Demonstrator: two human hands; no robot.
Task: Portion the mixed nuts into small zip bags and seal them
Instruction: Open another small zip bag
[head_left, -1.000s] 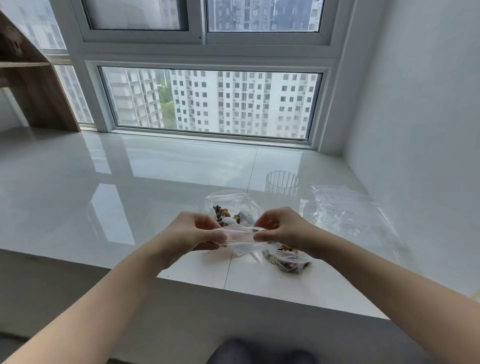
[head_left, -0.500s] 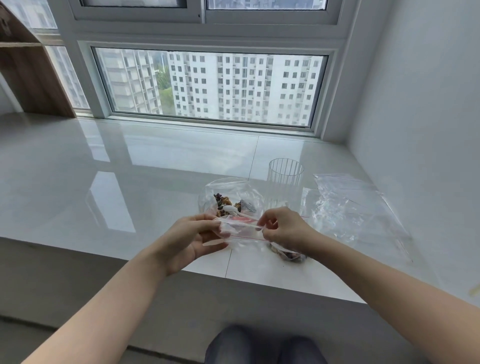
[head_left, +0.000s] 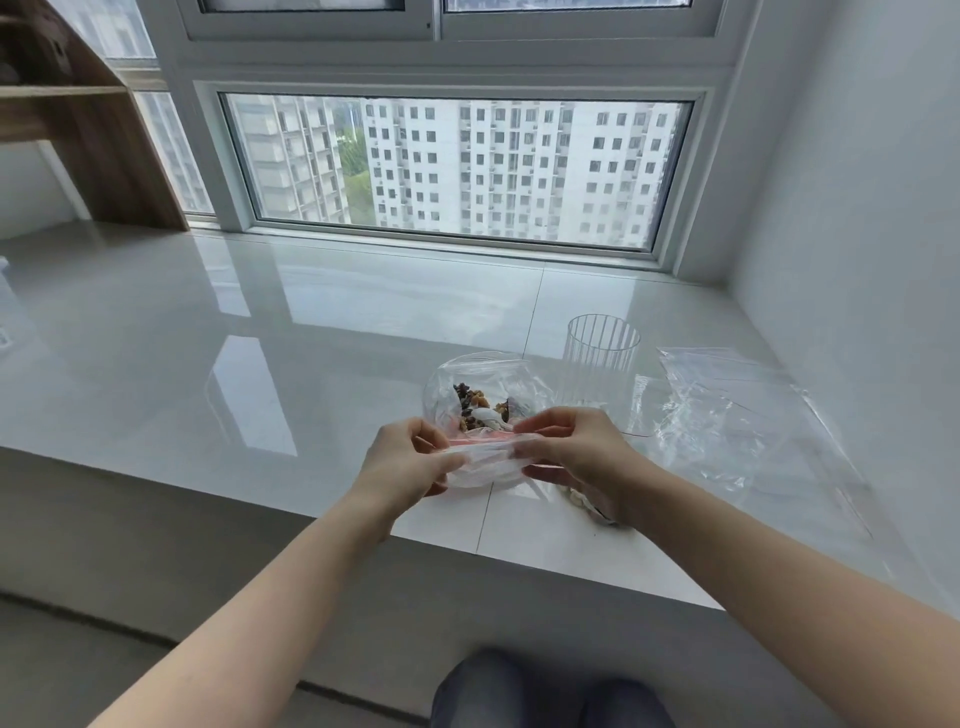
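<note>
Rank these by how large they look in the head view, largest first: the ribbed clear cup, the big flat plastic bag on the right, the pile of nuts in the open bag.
1. big flat plastic bag
2. ribbed clear cup
3. pile of nuts

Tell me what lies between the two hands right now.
The small zip bag, its red-striped top pinched by left hand and right hand, head view.

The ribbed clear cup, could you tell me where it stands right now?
In the head view the ribbed clear cup stands upright on the sill, right of centre, between the open nut bag and the empty zip bags.
</note>
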